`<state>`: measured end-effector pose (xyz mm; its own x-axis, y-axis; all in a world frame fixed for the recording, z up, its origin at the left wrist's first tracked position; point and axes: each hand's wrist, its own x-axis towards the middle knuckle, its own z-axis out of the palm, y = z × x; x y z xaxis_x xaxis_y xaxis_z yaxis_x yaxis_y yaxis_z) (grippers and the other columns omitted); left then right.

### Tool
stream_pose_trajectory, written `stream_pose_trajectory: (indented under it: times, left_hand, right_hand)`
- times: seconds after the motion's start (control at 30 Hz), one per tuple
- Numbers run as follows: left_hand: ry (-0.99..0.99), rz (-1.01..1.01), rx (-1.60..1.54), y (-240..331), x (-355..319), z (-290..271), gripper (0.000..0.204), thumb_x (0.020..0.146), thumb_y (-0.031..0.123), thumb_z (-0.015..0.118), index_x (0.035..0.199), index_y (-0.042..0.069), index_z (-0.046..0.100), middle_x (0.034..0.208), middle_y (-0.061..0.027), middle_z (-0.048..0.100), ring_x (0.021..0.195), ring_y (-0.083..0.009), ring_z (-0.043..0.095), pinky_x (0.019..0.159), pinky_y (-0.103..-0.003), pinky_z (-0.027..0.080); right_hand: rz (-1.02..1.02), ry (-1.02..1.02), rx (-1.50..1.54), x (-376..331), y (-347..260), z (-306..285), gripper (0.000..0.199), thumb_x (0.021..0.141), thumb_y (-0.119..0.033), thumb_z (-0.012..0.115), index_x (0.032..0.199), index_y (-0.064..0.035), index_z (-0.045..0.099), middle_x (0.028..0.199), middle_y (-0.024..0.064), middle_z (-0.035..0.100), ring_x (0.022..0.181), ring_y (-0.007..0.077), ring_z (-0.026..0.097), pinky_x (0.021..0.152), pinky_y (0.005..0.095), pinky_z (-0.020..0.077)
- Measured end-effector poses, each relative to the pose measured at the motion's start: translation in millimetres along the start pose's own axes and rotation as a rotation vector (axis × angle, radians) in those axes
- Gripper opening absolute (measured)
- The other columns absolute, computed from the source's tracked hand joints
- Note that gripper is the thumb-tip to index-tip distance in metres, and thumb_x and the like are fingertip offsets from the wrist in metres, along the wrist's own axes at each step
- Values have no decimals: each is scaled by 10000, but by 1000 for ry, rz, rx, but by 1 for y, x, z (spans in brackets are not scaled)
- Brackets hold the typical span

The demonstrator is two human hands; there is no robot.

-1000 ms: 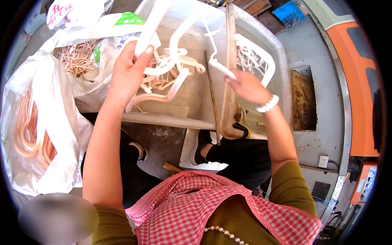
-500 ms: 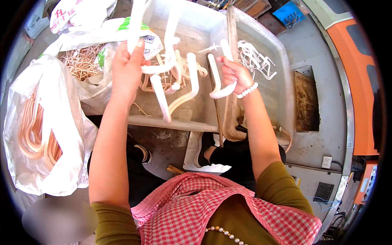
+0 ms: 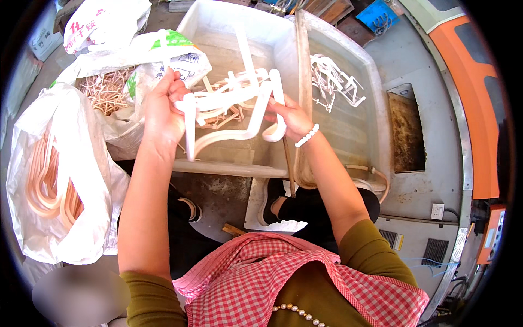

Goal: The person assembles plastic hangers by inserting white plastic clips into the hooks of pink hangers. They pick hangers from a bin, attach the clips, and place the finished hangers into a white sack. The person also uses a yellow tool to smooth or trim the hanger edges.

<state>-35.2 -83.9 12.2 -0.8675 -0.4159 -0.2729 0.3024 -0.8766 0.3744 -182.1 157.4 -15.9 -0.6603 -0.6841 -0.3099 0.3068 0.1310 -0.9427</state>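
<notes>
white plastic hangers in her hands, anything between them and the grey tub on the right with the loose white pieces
Nothing solid blocks it. Both the left hand and right hand hold the white plastic hangers over the left grey plastic tub. Only the two tubs' touching rims lie between them and the right grey plastic tub.

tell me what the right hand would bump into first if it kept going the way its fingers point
The right hand points up and left over the grey tub, already gripping a white plastic hanger. Going on, it would probably meet the bunch of white hangers held by the left hand, though depth is hard to judge.
</notes>
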Motion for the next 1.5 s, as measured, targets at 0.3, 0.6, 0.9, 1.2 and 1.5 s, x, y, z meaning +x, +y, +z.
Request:
stream_pose_trajectory:
  times: [0.3,0.6,0.9,1.2,1.5]
  left_hand:
    - [137,144,-33,-11,6,-4,158,986,212,467,887,90,460,639,52,393,583,-54,408,536,-197,409]
    - [173,413,927,-24,1,1,195,945,243,556,990,53,545,759,6,562,659,-58,504,596,-241,423]
    - [-118,-26,946,-19,-13,7,237,873,304,656,924,90,568,673,30,555,546,-53,506,500,-199,409]
    - [130,118,950,-33,-14,13,222,826,190,662,909,-1,584,743,-36,598,635,-103,553,577,-270,450]
    - [192,197,969,-47,-7,10,250,871,290,654,869,50,583,717,14,551,588,-59,478,511,-220,372]
  right_hand:
    - [3,-85,229,-25,-6,32,326,974,-220,479,1233,-24,462,1041,149,628,923,228,642,791,345,551]
    - [49,-265,578,-40,-52,21,375,946,-240,541,1251,-29,490,808,5,515,554,54,421,453,194,349]
    - [-85,22,163,-38,-50,6,323,963,-230,505,1195,-6,512,818,56,586,575,118,519,505,239,438]
    - [-286,379,-681,-46,-34,32,283,900,-255,604,1079,-39,570,766,40,610,674,96,551,624,285,473]
    - [-32,-172,-324,-42,24,91,291,856,-254,672,960,1,579,852,52,640,720,109,592,669,252,485]
